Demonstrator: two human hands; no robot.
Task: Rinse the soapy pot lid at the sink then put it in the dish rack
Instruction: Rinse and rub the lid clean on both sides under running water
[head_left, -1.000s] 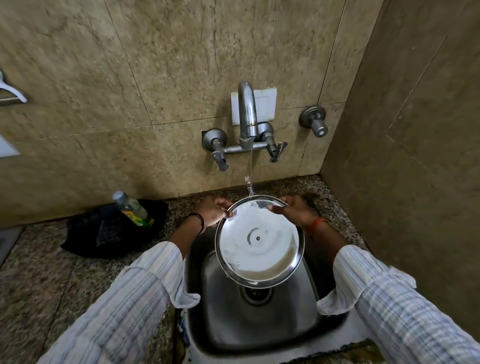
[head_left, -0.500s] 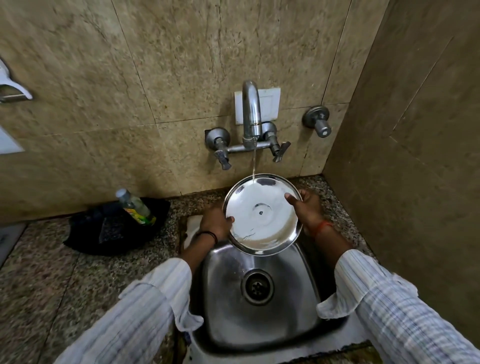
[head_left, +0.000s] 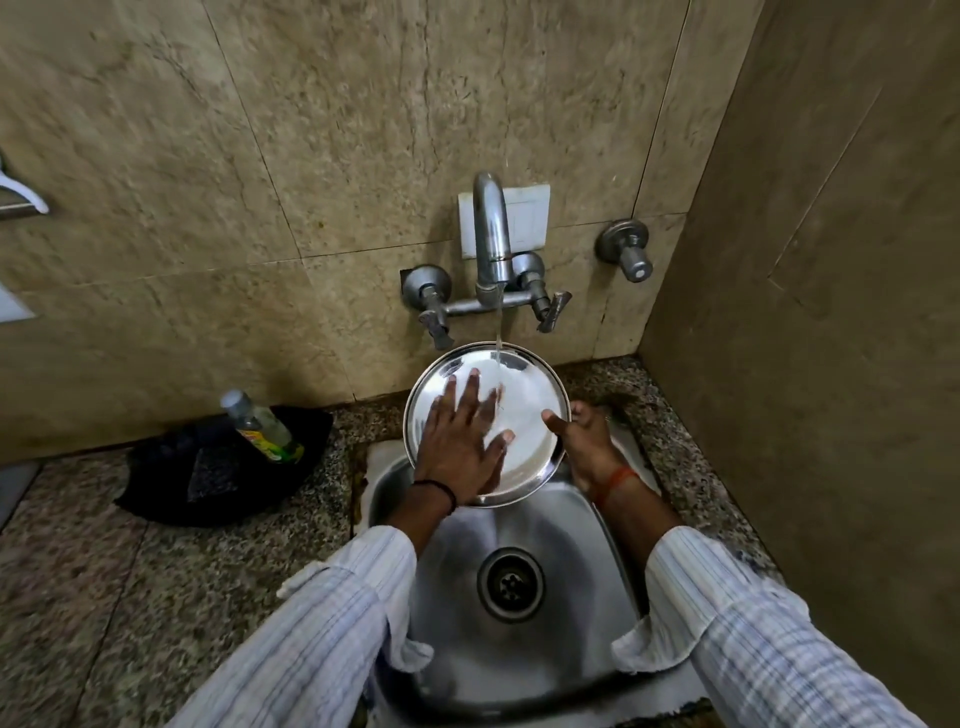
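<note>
The round steel pot lid (head_left: 530, 415) is tilted toward me above the back of the sink (head_left: 597, 597). A thin stream of water from the tap (head_left: 491, 244) lands on its upper part. My right hand (head_left: 587, 441) grips the lid's right rim, thumb on the face. My left hand (head_left: 460, 441) lies flat on the lid's face with fingers spread. The visible face looks shiny, with little foam. No dish rack is in view.
A black cloth (head_left: 171, 478) lies on the speckled counter to the left, with a green-labelled bottle (head_left: 262, 428) on it. The sink's drain (head_left: 511, 584) is uncovered. A tiled wall (head_left: 805, 312) stands close on the right. A second valve (head_left: 626, 249) sits right of the tap.
The lid rose under the stream and its white foam washed off. My left hand left the rim and now lies flat across the lid's face.
</note>
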